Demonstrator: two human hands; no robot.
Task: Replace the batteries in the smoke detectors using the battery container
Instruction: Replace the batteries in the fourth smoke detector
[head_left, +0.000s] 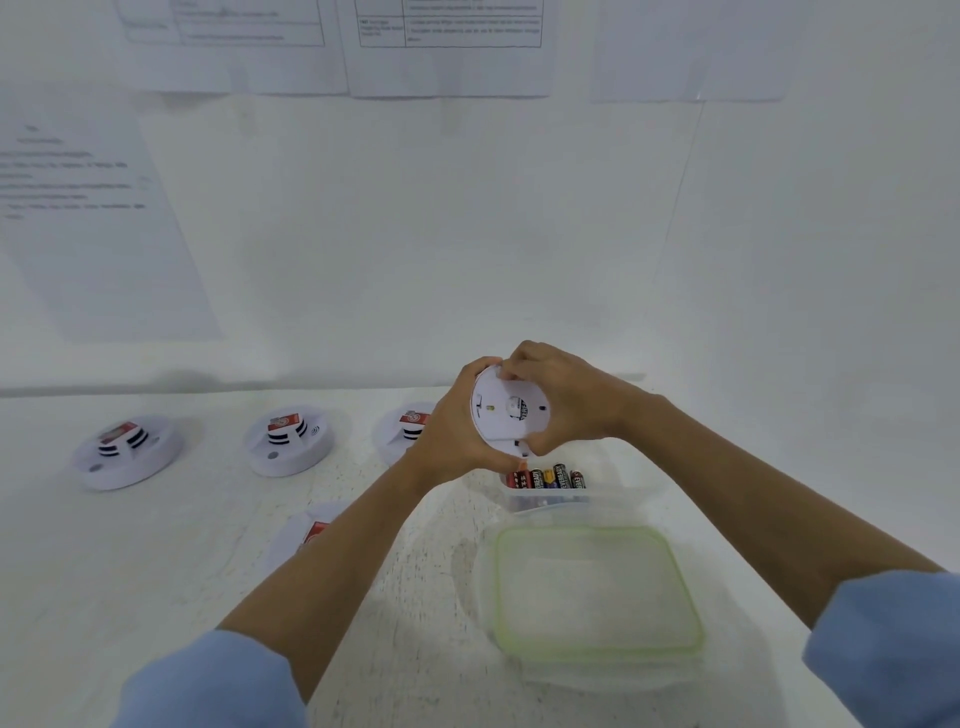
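White wall with taped papers (447, 47) rises behind a pale counter (218, 561). Both hands hold one detector (506, 415) up above the counter's far part, its flat back turned toward the camera. The left hand (457, 431) cups its left and lower rim, fingers curled round the edge; the right hand (561, 400) grips the right side, fingertips pinched at the top rim.

Just below the hands sits the clear container (550, 499), open, with batteries (545, 478) standing in a row inside. Its green-edged lid (597, 587) lies flat on the counter just nearer the camera, touching or almost touching it.

Three more detectors (130, 452) (288, 439) (405, 431) lie in a line at the left along the wall side, the third partly hidden by the left hand. A fourth (311, 535) lies nearer, half hidden under the left forearm. Bare counter lies at the near left and to the right of the container.
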